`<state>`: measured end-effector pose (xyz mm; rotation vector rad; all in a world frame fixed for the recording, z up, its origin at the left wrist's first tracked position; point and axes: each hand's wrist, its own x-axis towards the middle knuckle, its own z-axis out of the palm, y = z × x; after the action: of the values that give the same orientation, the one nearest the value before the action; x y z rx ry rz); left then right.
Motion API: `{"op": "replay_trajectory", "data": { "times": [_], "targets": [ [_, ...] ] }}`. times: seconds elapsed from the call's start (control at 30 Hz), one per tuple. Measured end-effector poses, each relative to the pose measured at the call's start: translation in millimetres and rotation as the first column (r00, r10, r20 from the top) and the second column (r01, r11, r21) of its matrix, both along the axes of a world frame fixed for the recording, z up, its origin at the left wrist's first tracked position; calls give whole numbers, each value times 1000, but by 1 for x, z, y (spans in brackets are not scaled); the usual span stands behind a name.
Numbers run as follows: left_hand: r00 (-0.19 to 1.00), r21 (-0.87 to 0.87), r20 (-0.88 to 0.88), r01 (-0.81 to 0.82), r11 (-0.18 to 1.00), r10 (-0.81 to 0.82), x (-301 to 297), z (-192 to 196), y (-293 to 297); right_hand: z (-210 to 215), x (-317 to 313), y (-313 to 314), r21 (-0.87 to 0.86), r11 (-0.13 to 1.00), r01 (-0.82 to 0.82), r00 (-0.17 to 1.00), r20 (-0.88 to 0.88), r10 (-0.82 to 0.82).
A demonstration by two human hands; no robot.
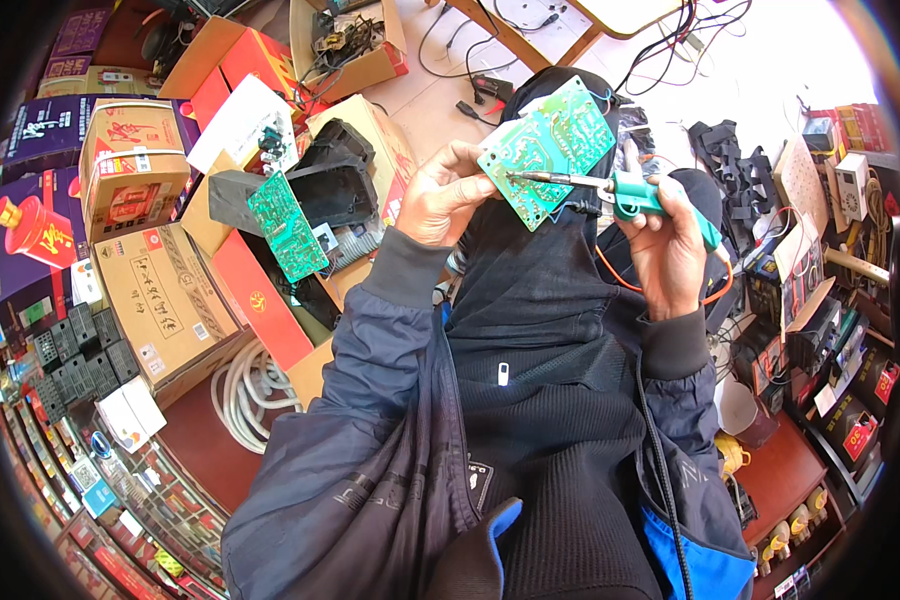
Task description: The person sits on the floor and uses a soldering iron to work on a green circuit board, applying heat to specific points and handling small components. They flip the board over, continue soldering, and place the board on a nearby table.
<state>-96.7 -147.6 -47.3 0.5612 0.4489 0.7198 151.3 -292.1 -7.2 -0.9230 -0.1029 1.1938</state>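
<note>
My left hand [444,196] pinches the left edge of a green circuit board [570,130] between thumb and fingers. The board is held tilted above my lap, solder side showing. In my right hand [667,235] is a soldering iron [634,195] with a green handle, my fingers wrapped round it. Its metal shaft crosses the board's lower part, and the tip points at the left end near my left thumb. Whether the tip touches the board, I cannot tell. An orange cord [610,268] hangs around my right wrist.
A second green circuit board [286,228] rests on an open carton beside black plastic housings [338,170]. Cardboard boxes [160,300] are stacked at left, with a coiled pale hose [242,395] below. Cables [470,50] lie on the floor ahead. Crowded shelves [840,350] stand at right.
</note>
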Motion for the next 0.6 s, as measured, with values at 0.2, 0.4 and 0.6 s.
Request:
{"op": "replay_trajectory", "data": {
  "times": [0.2, 0.4, 0.6],
  "targets": [
    [997, 5, 31, 66, 998, -66, -3, -4, 4, -2, 0, 0, 0, 1000, -5, 1000, 5, 5],
    [997, 5, 10, 71, 997, -71, -5, -5, 4, -3, -1, -1, 8, 1000, -5, 1000, -10, 5],
    [998, 2, -4, 55, 998, -55, -2, -2, 3, -4, -1, -1, 13, 1000, -9, 1000, -22, 10]
  ]
}}
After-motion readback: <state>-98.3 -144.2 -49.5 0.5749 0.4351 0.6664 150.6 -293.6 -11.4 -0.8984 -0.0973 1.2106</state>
